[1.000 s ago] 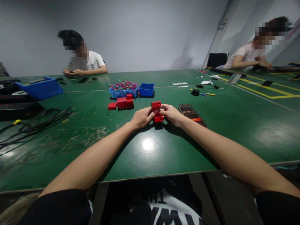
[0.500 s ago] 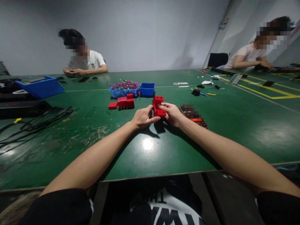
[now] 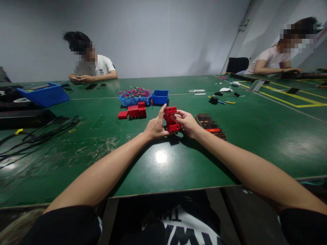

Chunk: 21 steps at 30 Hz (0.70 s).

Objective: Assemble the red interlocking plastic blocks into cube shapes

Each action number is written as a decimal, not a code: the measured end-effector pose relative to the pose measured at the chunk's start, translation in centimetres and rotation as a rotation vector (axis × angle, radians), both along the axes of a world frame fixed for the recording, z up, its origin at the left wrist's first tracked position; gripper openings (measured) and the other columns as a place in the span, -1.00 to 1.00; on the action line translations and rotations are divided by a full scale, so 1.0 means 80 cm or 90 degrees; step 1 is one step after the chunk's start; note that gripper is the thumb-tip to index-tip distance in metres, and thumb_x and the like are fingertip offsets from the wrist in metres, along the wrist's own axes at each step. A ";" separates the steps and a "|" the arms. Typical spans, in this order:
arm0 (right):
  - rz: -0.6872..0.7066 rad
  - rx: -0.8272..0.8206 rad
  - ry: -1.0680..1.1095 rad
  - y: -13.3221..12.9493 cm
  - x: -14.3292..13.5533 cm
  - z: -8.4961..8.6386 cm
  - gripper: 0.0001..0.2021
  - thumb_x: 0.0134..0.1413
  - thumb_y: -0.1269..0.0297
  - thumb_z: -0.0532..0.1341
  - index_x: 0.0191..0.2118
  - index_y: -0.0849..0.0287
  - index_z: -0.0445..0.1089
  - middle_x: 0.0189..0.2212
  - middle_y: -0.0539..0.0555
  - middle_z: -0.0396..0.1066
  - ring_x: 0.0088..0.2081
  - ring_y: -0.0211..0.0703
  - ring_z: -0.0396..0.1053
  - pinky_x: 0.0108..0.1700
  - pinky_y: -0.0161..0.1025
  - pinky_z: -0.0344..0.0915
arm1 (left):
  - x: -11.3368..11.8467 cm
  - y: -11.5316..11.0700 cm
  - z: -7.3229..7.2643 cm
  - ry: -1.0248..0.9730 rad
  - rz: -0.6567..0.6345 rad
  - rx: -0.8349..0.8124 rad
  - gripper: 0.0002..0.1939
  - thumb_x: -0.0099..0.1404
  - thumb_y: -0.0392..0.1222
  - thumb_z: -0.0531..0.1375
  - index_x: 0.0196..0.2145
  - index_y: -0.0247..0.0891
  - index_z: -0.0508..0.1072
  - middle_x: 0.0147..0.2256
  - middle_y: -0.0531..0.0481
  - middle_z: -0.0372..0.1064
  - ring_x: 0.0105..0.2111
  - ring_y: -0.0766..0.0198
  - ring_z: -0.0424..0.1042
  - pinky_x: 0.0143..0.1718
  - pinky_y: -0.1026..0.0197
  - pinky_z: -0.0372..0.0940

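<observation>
Block (image 3: 172, 119) near centre, grasped by right hand (image 3: 187, 124) at its three o'clock; left hand (image 3: 154, 128) touching at nine o'clock, finger and thumb spread, grip undeterminable. Phone (image 3: 209, 127) lies beside right hand, at three o'clock.

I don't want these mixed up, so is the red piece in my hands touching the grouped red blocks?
Apart. The head view shows green tabletop and your left hand between the held red piece and the grouped red blocks.
</observation>
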State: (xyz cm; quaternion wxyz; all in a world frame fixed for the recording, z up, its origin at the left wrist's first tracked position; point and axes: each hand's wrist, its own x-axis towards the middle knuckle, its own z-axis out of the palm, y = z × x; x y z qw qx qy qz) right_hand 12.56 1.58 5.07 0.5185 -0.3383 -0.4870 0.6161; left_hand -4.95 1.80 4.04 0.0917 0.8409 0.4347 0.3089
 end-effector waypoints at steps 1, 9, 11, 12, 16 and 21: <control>0.004 0.005 -0.009 0.000 0.000 -0.001 -0.48 -0.33 0.16 0.52 -0.17 0.18 0.42 -0.35 0.04 0.57 -0.38 -0.20 0.49 -0.33 -0.28 0.37 | 0.000 0.000 -0.001 0.002 -0.007 0.001 0.14 0.10 0.10 0.32 0.38 -0.21 -0.31 -0.02 -0.21 0.47 -0.24 0.02 0.57 -0.23 0.13 0.36; 0.013 0.039 -0.048 0.001 0.003 -0.005 -0.49 -0.29 0.14 0.50 -0.15 0.18 0.45 -0.27 0.06 0.57 -0.34 -0.23 0.47 -0.32 -0.32 0.33 | 0.001 0.000 -0.003 -0.015 -0.016 -0.003 0.06 0.11 0.06 0.31 0.36 -0.20 -0.24 0.09 -0.26 0.40 -0.13 -0.07 0.55 -0.15 0.05 0.39; 0.039 0.045 -0.040 -0.001 0.002 -0.002 -0.51 -0.28 0.18 0.50 -0.15 0.17 0.45 -0.26 0.05 0.57 -0.32 -0.22 0.48 -0.26 -0.30 0.36 | 0.001 0.000 -0.003 -0.015 -0.008 -0.004 0.05 0.10 0.07 0.32 0.34 -0.22 -0.20 0.06 -0.26 0.41 -0.13 -0.08 0.55 -0.15 0.04 0.39; 0.056 0.047 -0.036 -0.003 0.001 0.000 -0.52 -0.28 0.22 0.50 -0.14 0.16 0.45 -0.25 0.04 0.57 -0.30 -0.22 0.48 -0.22 -0.28 0.37 | 0.001 0.000 -0.004 -0.013 -0.003 -0.004 0.05 0.09 0.07 0.33 0.33 -0.22 -0.19 0.05 -0.26 0.42 -0.13 -0.09 0.55 -0.16 0.03 0.39; 0.108 0.032 -0.050 -0.010 -0.002 0.005 -0.51 -0.33 0.39 0.48 -0.14 0.14 0.46 -0.26 -0.02 0.57 -0.25 -0.21 0.49 -0.10 -0.24 0.37 | 0.000 0.000 -0.003 -0.006 0.009 0.001 0.05 0.05 0.07 0.34 0.31 -0.18 -0.17 0.08 -0.24 0.39 -0.14 -0.08 0.55 -0.18 0.06 0.38; 0.127 0.023 -0.089 -0.012 -0.003 0.007 -0.62 -0.30 0.40 0.45 -0.21 0.18 0.49 -0.31 -0.02 0.57 -0.27 -0.23 0.47 -0.05 -0.23 0.35 | 0.000 0.000 -0.003 0.012 0.033 0.010 0.01 0.08 0.07 0.31 0.31 -0.17 -0.17 0.06 -0.24 0.40 -0.16 -0.06 0.56 -0.20 0.09 0.37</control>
